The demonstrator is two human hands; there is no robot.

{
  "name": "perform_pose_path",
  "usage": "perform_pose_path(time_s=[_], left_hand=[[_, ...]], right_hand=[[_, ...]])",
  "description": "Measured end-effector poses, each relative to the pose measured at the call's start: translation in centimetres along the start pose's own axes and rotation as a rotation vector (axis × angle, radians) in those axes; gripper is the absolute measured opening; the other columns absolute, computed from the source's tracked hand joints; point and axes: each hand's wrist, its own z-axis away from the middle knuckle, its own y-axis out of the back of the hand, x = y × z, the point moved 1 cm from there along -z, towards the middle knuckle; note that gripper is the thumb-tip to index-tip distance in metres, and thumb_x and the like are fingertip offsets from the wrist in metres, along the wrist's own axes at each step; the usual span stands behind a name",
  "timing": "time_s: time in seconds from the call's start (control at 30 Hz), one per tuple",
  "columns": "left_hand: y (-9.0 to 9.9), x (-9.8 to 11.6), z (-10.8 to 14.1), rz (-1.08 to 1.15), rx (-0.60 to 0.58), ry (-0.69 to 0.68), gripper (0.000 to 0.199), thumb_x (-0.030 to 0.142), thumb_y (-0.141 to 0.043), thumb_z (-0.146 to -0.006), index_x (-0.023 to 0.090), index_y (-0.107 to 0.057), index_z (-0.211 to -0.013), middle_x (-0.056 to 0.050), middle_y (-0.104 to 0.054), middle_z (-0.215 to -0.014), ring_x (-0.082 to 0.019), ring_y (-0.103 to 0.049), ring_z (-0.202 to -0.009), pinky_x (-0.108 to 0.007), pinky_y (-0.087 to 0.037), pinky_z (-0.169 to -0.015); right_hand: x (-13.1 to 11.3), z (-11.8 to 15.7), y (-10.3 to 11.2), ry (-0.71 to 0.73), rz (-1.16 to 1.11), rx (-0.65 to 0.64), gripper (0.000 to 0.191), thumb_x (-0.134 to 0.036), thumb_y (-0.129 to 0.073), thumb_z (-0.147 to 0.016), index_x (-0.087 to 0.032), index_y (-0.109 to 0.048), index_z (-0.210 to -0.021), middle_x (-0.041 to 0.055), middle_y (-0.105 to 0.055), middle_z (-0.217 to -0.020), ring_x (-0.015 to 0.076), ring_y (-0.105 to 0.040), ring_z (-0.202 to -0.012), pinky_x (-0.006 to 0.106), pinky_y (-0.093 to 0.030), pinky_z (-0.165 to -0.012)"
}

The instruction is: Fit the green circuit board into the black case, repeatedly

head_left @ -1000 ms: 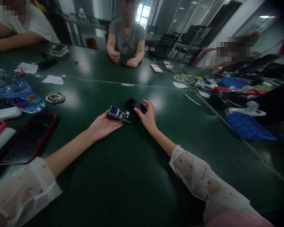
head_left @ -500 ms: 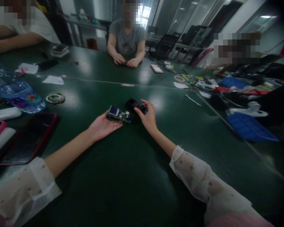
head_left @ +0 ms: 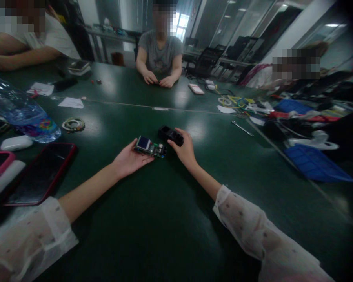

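Observation:
My left hand (head_left: 129, 159) holds a green circuit board (head_left: 150, 148) with a small dark screen on it, fingers beneath and thumb along its edge. Just right of and beyond the board is a black plastic case (head_left: 170, 135), which my right hand (head_left: 186, 148) grips at its right end between thumb and fingers. Board and case are close together over the dark green table (head_left: 153, 219). Whether they touch is hard to tell.
Left lie a red-edged phone (head_left: 42, 172), a water bottle (head_left: 26, 113), a white case (head_left: 17, 143) and a cable coil (head_left: 73, 124). Right are a wrench (head_left: 241, 128), blue trays (head_left: 314, 162) and tangled cables (head_left: 235, 102). A person (head_left: 160, 55) sits opposite.
The whole view has shifted slightly, with things appearing a little lower and to the right. The board in my left hand is tilted a bit differently; both hands keep their holds.

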Motion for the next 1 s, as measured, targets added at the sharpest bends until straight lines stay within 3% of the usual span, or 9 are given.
perform_pose_path(time_s=[0.23, 0.63, 0.9, 1.0], left_hand=[[-0.2, -0.1, 0.2, -0.017, 0.018, -0.004, 0.058, 0.04, -0.032, -0.105, 0.017, -0.024, -0.158, -0.017, -0.063, -0.137, -0.03, -0.066, -0.122, -0.042, -0.045, -0.11], [0.3, 0.0, 0.0, 0.008, -0.001, -0.018, 0.059, 0.039, -0.033, -0.105, 0.019, -0.021, -0.159, -0.018, -0.059, -0.142, -0.033, -0.064, -0.125, -0.046, -0.044, -0.11], [0.0, 0.0, -0.1, -0.021, 0.019, -0.032, 0.058, 0.043, -0.03, -0.106, 0.012, -0.03, -0.155, -0.02, -0.064, -0.134, -0.033, -0.067, -0.12, -0.045, -0.045, -0.109], [-0.4, -0.1, 0.0, -0.04, 0.023, -0.044, 0.058, 0.043, -0.028, -0.107, 0.01, -0.032, -0.154, -0.021, -0.065, -0.132, -0.031, -0.068, -0.118, -0.043, -0.045, -0.108]], right_hand=[[0.4, -0.1, -0.2, -0.014, 0.015, -0.024, 0.056, -0.023, -0.075, -0.08, -0.023, -0.057, -0.133, 0.014, -0.06, -0.131, 0.0341, -0.055, -0.125, 0.058, -0.047, -0.105], [0.2, 0.1, 0.0, -0.056, 0.036, 0.033, 0.053, -0.027, -0.076, -0.078, -0.019, -0.057, -0.127, 0.0147, -0.064, -0.122, 0.0328, -0.061, -0.114, 0.055, -0.051, -0.099], [-2.5, 0.0, 0.9, -0.002, -0.197, 0.182, 0.058, -0.051, -0.078, -0.079, -0.023, -0.054, -0.124, 0.0093, -0.066, -0.118, 0.0264, -0.064, -0.11, 0.048, -0.052, -0.101], [-4.4, 0.3, 1.1, 0.082, -0.243, 0.075, 0.06, -0.053, -0.078, -0.079, -0.025, -0.054, -0.127, 0.0088, -0.065, -0.121, 0.0267, -0.064, -0.113, 0.047, -0.052, -0.101]])
